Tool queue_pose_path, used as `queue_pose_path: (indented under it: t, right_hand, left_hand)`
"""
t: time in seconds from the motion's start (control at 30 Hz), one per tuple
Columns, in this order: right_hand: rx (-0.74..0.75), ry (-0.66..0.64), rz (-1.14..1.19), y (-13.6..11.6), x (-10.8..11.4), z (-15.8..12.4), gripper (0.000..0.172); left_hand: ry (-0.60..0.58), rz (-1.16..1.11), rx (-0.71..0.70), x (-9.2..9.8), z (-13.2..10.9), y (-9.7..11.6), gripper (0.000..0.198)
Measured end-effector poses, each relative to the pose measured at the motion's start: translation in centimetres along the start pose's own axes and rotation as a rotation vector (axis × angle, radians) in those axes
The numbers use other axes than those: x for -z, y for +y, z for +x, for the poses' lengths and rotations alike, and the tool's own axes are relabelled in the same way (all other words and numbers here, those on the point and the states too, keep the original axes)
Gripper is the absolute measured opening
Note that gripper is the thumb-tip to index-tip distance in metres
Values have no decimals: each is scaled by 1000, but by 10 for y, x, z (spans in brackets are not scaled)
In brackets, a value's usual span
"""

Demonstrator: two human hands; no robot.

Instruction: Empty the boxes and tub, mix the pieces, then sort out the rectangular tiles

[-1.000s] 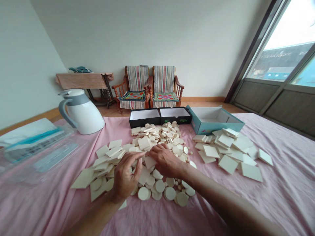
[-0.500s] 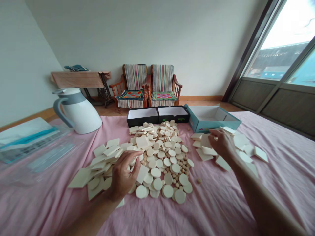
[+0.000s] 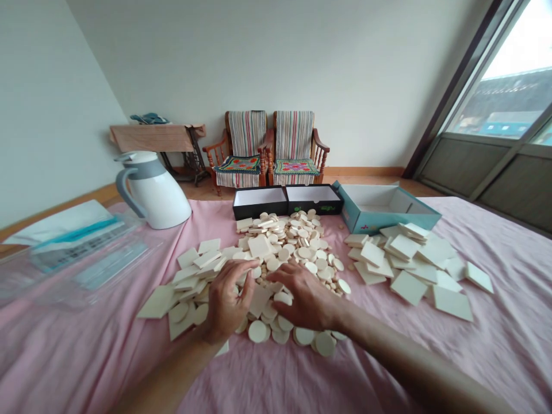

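My left hand [image 3: 228,299] hovers at the left side of the pile, fingers curved and thumb apart, with nothing visible in it. Over the middle of the pile is my right hand [image 3: 304,296], its fingers spread from the thumb and a round disc [image 3: 283,298] showing in the gap. Between both hands lies a square tile [image 3: 259,302]. Around them spread pale wooden discs [image 3: 325,344], small beads and another square tile [image 3: 260,246]. Loose square tiles [image 3: 187,274] lie left of my left hand. Right of the pile is a separate heap of square tiles [image 3: 416,261].
Two black boxes [image 3: 260,204] with white insides and a light blue box [image 3: 388,221] stand behind the pile. A white jug [image 3: 157,195] and clear plastic packaging [image 3: 99,259] are on the left of the pink cloth [image 3: 276,385]. Two wooden armchairs [image 3: 295,138] stand by the wall.
My right hand has moved left from the heap of square tiles to the middle of the pile. A further square tile shows on that heap's near side. My left hand stays nearly in place.
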State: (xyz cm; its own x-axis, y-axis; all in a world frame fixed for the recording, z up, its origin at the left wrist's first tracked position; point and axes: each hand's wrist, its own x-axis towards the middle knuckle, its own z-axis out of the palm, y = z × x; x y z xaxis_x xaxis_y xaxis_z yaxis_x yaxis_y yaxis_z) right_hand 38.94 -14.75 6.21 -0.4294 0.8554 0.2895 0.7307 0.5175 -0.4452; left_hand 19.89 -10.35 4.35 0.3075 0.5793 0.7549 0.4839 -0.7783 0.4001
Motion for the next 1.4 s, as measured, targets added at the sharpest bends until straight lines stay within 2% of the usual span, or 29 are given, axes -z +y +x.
queue_pose_path:
  t: [0.17, 0.27, 0.37, 0.47, 0.53, 0.67, 0.77, 0.83, 0.9, 0.93, 1.0, 1.1, 1.17, 1.3, 1.4]
  right_hand:
    - [2, -5, -189, -29, -27, 11, 42]
    - [-48, 17, -197, -31, -35, 13, 38]
    - [-84, 86, -109, -23, -30, 7, 38]
    - [-166, 215, -75, -1, -11, -9, 41]
    - [-262, 307, -124, 22, 7, -24, 40]
    - [-516, 492, -400, 82, 47, -61, 36]
    - [-707, 656, -586, 117, 68, -85, 42]
    - [-721, 779, -608, 128, 72, -93, 42]
    - [-644, 845, -525, 128, 68, -95, 33]
    - [-589, 835, -459, 125, 63, -95, 27]
    - [-473, 725, -329, 115, 53, -92, 22]
    - [-344, 514, -252, 101, 38, -88, 27]
    - [-299, 429, -242, 96, 32, -86, 29]
    - [-278, 380, -225, 94, 29, -86, 30]
    - [-290, 387, -206, 95, 31, -87, 30]
  left_hand:
    - [27, 13, 14, 1, 1, 1, 18]
    - [30, 14, 25, 2, 1, 0, 17]
    - [49, 10, 33, 2, 1, -1, 18]
    - [54, 2, 36, 3, 0, -2, 17]
    - [45, -7, 30, 3, 0, -2, 17]
    - [33, -11, 3, 3, 1, -1, 17]
    - [27, -2, -1, 3, 1, -1, 18]
    - [24, 1, 3, 2, 1, -2, 17]
    - [22, 6, 9, 1, 0, -2, 17]
    - [20, 12, 10, 0, -1, -2, 18]
    - [2, 37, -2, -1, 0, -1, 20]
    - [-55, 102, -38, -2, 10, -1, 24]
    - [-117, 156, -52, -3, 22, -5, 29]
    - [-298, 304, -54, -11, 48, -32, 52]
    - [-330, 391, -37, -24, 57, -62, 55]
